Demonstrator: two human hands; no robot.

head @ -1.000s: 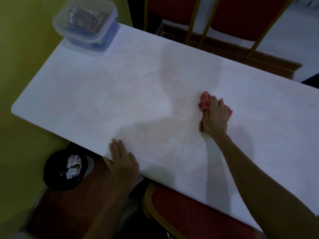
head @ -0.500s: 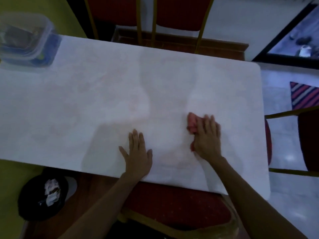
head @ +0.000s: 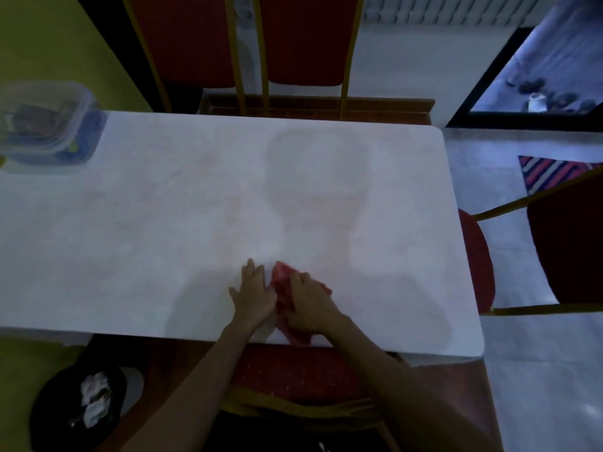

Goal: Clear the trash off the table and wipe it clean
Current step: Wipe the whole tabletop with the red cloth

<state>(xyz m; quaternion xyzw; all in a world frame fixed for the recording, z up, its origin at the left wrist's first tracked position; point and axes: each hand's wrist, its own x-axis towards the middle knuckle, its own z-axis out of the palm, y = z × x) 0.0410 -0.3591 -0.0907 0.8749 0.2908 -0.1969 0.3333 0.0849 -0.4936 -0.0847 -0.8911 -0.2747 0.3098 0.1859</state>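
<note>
Covering most of red cloth: right hand | left hand flat alongside

Near table front edge: cloth under right hand, left hand just left; container far-left corner.

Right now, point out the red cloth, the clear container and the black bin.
red cloth [head: 283, 275]: head view, exposed far corner.
clear container [head: 45, 117]: head view, lid top.
black bin [head: 45, 415]: head view, left rim.
</note>
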